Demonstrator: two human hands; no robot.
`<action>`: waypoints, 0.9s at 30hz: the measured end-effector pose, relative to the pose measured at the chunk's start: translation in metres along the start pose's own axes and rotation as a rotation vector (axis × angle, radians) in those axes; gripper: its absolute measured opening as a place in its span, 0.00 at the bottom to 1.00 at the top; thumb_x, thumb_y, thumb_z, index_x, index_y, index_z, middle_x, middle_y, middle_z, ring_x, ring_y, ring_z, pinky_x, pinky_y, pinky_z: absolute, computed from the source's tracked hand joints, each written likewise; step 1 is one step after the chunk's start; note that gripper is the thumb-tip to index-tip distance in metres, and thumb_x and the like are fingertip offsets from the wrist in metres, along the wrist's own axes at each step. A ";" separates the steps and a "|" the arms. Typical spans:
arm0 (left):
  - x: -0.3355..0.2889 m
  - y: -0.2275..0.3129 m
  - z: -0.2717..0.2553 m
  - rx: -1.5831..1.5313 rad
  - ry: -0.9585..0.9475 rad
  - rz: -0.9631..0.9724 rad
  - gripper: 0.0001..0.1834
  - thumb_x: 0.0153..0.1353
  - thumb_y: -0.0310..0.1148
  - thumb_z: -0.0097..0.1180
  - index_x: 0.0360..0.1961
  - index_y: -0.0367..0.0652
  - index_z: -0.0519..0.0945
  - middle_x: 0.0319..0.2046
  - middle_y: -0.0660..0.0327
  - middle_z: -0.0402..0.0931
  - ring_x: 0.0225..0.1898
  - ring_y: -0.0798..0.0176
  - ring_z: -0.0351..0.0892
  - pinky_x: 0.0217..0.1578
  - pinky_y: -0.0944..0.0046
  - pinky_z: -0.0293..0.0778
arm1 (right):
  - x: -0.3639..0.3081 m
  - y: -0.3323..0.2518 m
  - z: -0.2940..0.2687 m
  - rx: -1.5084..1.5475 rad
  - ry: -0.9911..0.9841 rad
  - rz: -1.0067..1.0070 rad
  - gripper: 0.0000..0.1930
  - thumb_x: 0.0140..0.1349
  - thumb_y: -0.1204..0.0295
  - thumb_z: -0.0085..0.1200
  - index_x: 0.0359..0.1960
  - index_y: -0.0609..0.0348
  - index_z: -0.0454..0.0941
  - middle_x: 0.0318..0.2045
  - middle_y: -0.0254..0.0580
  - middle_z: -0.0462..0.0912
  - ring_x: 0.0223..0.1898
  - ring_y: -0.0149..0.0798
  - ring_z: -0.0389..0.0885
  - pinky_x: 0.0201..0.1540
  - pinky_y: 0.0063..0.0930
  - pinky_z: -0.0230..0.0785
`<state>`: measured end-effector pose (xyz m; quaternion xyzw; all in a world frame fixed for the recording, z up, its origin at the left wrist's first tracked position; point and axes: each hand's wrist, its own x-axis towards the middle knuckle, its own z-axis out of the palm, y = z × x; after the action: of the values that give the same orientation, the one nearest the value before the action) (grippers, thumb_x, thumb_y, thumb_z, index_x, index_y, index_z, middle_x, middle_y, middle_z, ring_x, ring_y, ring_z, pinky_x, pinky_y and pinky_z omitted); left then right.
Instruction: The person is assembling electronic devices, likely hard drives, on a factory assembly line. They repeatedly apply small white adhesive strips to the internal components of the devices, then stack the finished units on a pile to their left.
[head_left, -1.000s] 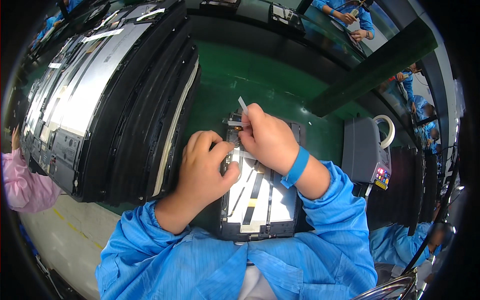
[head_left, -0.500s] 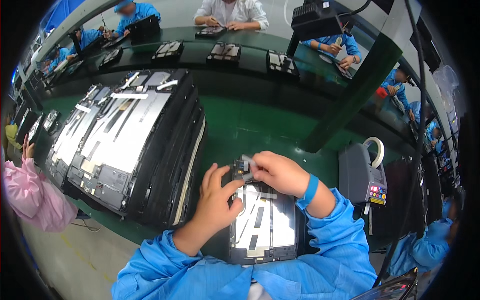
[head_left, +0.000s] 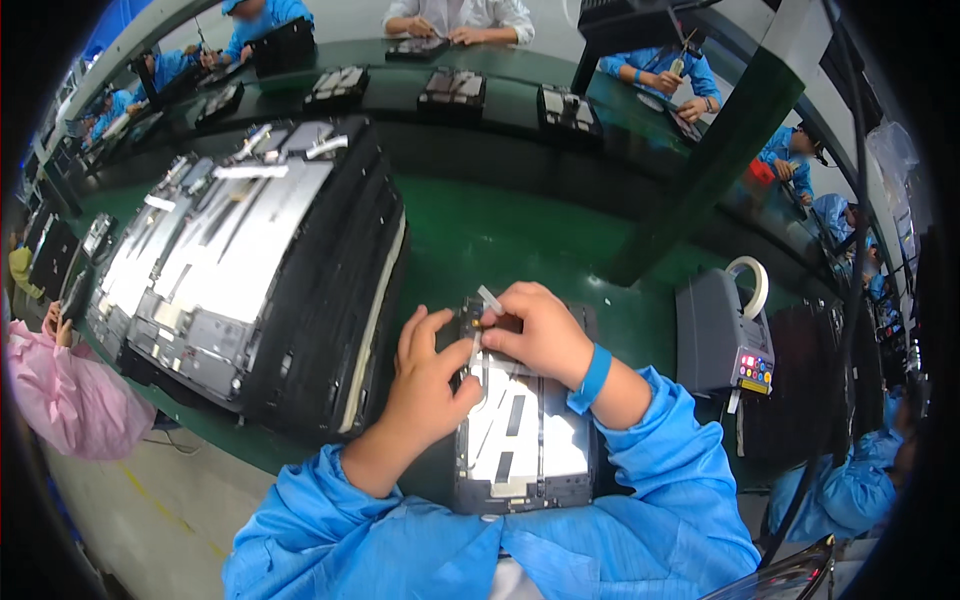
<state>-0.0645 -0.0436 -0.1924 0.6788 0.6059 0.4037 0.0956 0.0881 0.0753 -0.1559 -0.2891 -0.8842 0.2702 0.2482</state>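
Nearest me on the feed, at six o'clock, lies a flat device (head_left: 560,450), already open; the left hand (head_left: 428,388), thumb and fingers apart, is at its eleven o'clock corner, where the right hand (head_left: 543,333) pinches a pale strip (head_left: 489,297). That strip stands up, so I judge this unfinished; what remains I can't tell. Farther, stacked devices (head_left: 245,260) stand at nine, a grey machine (head_left: 708,330) at three.
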 end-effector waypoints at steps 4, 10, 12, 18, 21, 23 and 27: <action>0.001 -0.002 -0.001 -0.009 -0.001 -0.012 0.20 0.43 0.31 0.57 0.42 0.43 0.79 0.56 0.46 0.61 0.63 0.34 0.52 0.60 0.41 0.54 | -0.001 0.003 0.001 0.208 -0.081 -0.004 0.03 0.54 0.72 0.59 0.27 0.57 0.80 0.24 0.35 0.74 0.31 0.34 0.72 0.36 0.27 0.65; -0.001 -0.001 -0.002 -0.047 -0.006 -0.029 0.19 0.45 0.32 0.56 0.41 0.42 0.79 0.56 0.45 0.61 0.63 0.34 0.52 0.60 0.41 0.54 | -0.003 -0.009 -0.004 0.288 -0.145 0.243 0.05 0.58 0.72 0.57 0.30 0.61 0.78 0.24 0.32 0.71 0.27 0.25 0.69 0.31 0.20 0.63; -0.001 0.000 -0.002 -0.046 -0.004 -0.032 0.19 0.45 0.32 0.56 0.41 0.42 0.79 0.56 0.45 0.61 0.63 0.34 0.52 0.60 0.41 0.54 | -0.002 -0.006 -0.001 0.161 -0.131 0.148 0.05 0.57 0.72 0.57 0.29 0.61 0.78 0.25 0.35 0.72 0.27 0.30 0.71 0.31 0.24 0.64; -0.002 0.000 -0.003 -0.067 0.005 -0.048 0.19 0.46 0.32 0.56 0.43 0.45 0.80 0.56 0.46 0.61 0.64 0.34 0.51 0.61 0.41 0.53 | -0.001 0.001 -0.002 0.374 -0.101 0.153 0.07 0.57 0.71 0.56 0.28 0.62 0.78 0.23 0.39 0.73 0.28 0.32 0.72 0.32 0.26 0.65; -0.003 0.000 -0.004 -0.076 -0.001 -0.058 0.19 0.46 0.31 0.56 0.44 0.47 0.80 0.56 0.47 0.61 0.64 0.35 0.50 0.62 0.41 0.53 | 0.000 0.004 -0.006 0.503 -0.098 0.355 0.10 0.59 0.68 0.54 0.27 0.65 0.78 0.17 0.35 0.72 0.24 0.27 0.72 0.29 0.24 0.65; -0.003 0.000 -0.004 -0.076 -0.007 -0.058 0.20 0.46 0.31 0.56 0.44 0.47 0.80 0.56 0.47 0.61 0.65 0.35 0.49 0.62 0.41 0.53 | 0.004 0.007 -0.006 0.380 -0.171 0.430 0.12 0.59 0.67 0.54 0.28 0.66 0.78 0.16 0.36 0.73 0.21 0.27 0.72 0.27 0.24 0.65; -0.003 0.000 -0.004 -0.069 -0.013 -0.067 0.20 0.47 0.31 0.57 0.45 0.48 0.80 0.56 0.47 0.60 0.65 0.35 0.49 0.62 0.41 0.52 | 0.017 -0.009 -0.005 -0.027 -0.184 0.455 0.13 0.55 0.64 0.52 0.26 0.63 0.80 0.17 0.48 0.78 0.22 0.43 0.79 0.30 0.34 0.71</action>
<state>-0.0670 -0.0475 -0.1914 0.6569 0.6133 0.4167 0.1364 0.0758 0.0815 -0.1418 -0.4583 -0.8187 0.3327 0.0955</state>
